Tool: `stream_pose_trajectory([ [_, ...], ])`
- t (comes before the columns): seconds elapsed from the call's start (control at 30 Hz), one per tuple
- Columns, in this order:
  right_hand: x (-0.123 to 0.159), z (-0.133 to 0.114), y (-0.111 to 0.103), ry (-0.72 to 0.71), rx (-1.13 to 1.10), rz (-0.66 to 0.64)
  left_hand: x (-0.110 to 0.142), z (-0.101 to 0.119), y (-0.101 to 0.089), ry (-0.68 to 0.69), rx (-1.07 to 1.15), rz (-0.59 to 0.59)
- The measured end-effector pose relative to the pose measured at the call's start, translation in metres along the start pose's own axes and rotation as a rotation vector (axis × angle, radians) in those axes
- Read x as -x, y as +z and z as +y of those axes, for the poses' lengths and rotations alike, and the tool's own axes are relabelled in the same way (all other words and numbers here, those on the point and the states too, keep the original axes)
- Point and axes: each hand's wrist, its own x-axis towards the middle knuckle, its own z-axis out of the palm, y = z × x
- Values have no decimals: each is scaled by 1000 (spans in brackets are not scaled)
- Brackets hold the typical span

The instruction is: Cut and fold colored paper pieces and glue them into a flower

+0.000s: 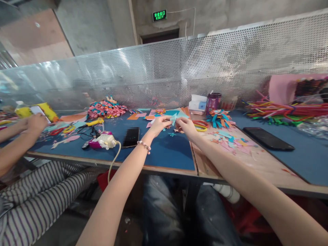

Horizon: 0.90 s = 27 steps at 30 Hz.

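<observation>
Your left fingers (167, 118) and right fingers (182, 121) pinch pale-teal paper (174, 118) between them; press lightly, edges aligned, avoiding tears

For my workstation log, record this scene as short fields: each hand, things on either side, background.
Left hand: pinches pale blue paper
Right hand: at the paper's other side, grip unclear
Left side: propped phone, power strip, colourful pile
Right side: paper scraps, black phone
Background: perforated metal screen, exit sign
</observation>
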Motion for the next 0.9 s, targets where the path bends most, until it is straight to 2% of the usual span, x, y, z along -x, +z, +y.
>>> stream_pose_trajectory([
  [0.23,0,-4,0,38,36,20,0,0,0,-4,-4,13],
  [0.43,3,-7,7,182,205,38,0,0,1,-20,-73,42],
  [0.6,9,-11,14,254,90,46,1,-2,2,1,-98,3],
  [0.7,10,-12,14,293,12,16,2,-4,2,5,-61,21],
  [0.9,8,-11,14,254,107,52,2,-2,3,-48,68,75],
])
